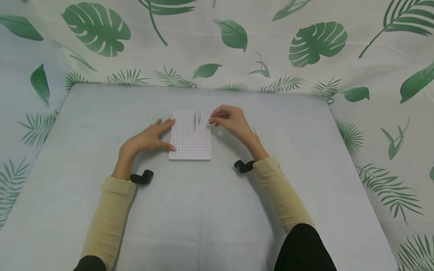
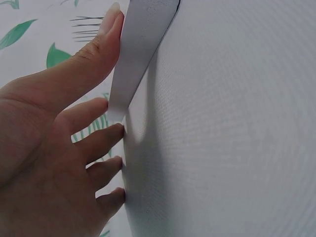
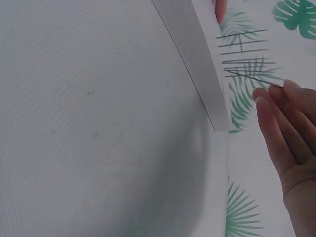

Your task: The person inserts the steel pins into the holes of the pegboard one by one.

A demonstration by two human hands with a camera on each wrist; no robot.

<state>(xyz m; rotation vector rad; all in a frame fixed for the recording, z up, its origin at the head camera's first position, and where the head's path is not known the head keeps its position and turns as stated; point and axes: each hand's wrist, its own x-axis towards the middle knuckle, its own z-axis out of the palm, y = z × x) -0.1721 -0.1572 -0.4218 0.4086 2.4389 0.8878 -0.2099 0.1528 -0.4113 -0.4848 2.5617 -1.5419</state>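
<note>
A white pegboard [image 1: 190, 145] with rows of small holes lies flat in the middle of the table. Several thin dark needles [image 3: 244, 51] stand upright in its far part, seen side-on in the right wrist view. My left hand [image 1: 149, 137] rests at the board's left side, fingers spread, with the thumb on the near left corner and the index fingertip on the far left edge. At the board's right edge, my right hand [image 1: 232, 119] pinches one needle [image 3: 256, 79] between thumb and fingertips. That needle slants, its far tip overlapping the standing ones at the board's face.
The table [image 1: 200, 210] has a pale cloth cover. Another thin dark needle-like piece [image 1: 255, 131] shows just beyond my right wrist. Behind the table hangs a white cloth [image 1: 264, 41] printed with green leaves. Each wrist carries a small black camera [image 1: 142, 177].
</note>
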